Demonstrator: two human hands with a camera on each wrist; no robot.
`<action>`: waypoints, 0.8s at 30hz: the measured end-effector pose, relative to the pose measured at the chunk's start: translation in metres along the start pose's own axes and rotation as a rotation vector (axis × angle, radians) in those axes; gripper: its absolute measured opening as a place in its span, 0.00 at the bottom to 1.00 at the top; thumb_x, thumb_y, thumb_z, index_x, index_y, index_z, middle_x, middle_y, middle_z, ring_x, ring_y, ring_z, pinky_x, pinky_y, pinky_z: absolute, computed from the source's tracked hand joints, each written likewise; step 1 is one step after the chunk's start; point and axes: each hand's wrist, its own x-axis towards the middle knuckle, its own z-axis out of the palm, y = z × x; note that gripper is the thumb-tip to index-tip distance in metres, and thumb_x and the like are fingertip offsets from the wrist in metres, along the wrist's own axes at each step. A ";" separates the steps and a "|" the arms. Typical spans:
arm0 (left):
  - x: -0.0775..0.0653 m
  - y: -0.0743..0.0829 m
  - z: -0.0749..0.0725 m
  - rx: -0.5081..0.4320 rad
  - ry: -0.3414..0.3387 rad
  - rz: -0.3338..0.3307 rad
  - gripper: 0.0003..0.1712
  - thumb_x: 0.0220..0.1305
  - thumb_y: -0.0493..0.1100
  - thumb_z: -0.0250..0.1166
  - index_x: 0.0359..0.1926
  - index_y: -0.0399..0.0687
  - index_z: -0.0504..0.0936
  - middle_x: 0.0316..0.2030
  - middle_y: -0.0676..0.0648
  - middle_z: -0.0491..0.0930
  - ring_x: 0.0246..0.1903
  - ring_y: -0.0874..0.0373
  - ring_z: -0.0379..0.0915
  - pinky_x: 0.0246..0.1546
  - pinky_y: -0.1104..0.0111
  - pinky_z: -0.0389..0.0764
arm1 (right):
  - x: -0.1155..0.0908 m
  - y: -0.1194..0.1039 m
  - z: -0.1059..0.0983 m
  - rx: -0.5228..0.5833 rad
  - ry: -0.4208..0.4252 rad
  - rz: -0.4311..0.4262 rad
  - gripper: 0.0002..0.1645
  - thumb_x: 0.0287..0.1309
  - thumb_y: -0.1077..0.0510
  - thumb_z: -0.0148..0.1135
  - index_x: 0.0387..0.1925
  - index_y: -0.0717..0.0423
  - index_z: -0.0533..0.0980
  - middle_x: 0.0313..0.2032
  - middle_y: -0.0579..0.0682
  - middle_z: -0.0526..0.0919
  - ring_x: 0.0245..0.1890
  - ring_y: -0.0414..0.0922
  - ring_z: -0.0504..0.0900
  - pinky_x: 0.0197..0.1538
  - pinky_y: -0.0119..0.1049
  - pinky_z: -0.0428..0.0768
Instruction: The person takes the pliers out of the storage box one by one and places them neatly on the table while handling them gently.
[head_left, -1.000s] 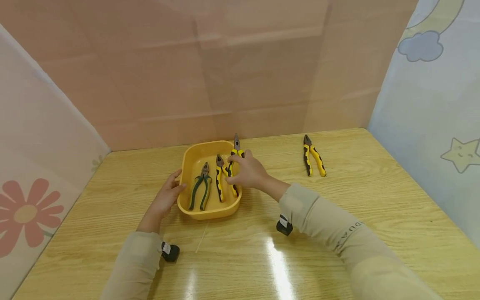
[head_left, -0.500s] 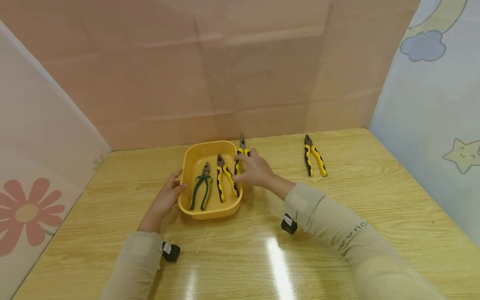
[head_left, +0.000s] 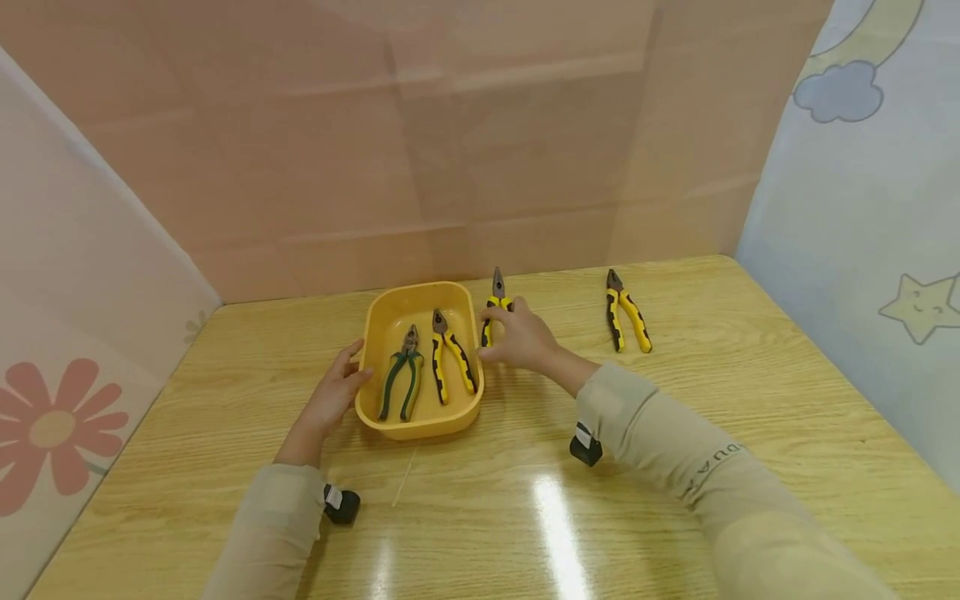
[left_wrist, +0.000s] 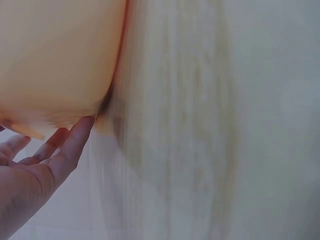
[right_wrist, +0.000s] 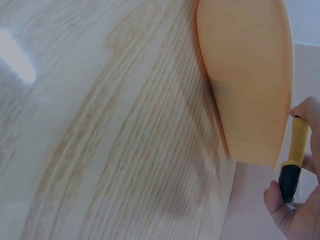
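In the head view my right hand (head_left: pixel 522 337) pinches yellow-and-black long-nose pliers (head_left: pixel 498 287), nose pointing away, just outside the right rim of a yellow plastic tray (head_left: pixel 420 429). The right wrist view shows thumb and fingers round one handle (right_wrist: pixel 299 142), beside the tray wall. My left hand (head_left: pixel 335 392) steadies the tray's left side, thumb at the rim; its extended fingers (left_wrist: pixel 70 145) touch the outer wall in the left wrist view. Inside the tray lie green-handled pliers (head_left: pixel 403 375) and yellow-and-black pliers (head_left: pixel 450 358), side by side.
Another pair of yellow-and-black pliers (head_left: pixel 627 312) lies on the wood-grain table (head_left: pixel 480 517) at the back right. A thin pale stick (head_left: pixel 405 477) lies before the tray. Pink back panel (head_left: pixel 420 150) and patterned side panels enclose the table.
My right hand has carried the long-nose pliers rightward, from over the tray's right side to just outside its rim. The left hand and the tray have stayed in place.
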 end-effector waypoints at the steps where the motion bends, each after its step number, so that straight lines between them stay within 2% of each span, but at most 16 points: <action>1: 0.000 0.000 0.000 -0.002 0.000 -0.002 0.33 0.66 0.38 0.42 0.66 0.45 0.36 0.55 0.29 0.52 0.47 0.39 0.63 0.39 0.62 0.73 | 0.000 0.000 0.000 0.003 0.000 0.000 0.35 0.36 0.44 0.63 0.53 0.43 0.69 0.47 0.61 0.60 0.22 0.47 0.69 0.22 0.36 0.67; 15: -0.001 0.000 0.000 0.000 0.001 -0.002 0.33 0.66 0.38 0.42 0.66 0.45 0.36 0.55 0.29 0.52 0.48 0.38 0.62 0.40 0.60 0.72 | 0.000 0.010 0.001 -0.043 -0.009 -0.022 0.35 0.38 0.41 0.63 0.52 0.47 0.70 0.48 0.65 0.60 0.21 0.48 0.70 0.21 0.36 0.68; 24: -0.001 0.000 -0.001 0.000 -0.001 -0.001 0.33 0.66 0.38 0.43 0.66 0.45 0.36 0.55 0.29 0.52 0.48 0.38 0.61 0.39 0.60 0.73 | 0.004 0.019 0.005 -0.049 -0.001 0.004 0.34 0.37 0.45 0.63 0.52 0.48 0.70 0.48 0.64 0.60 0.26 0.50 0.71 0.25 0.38 0.69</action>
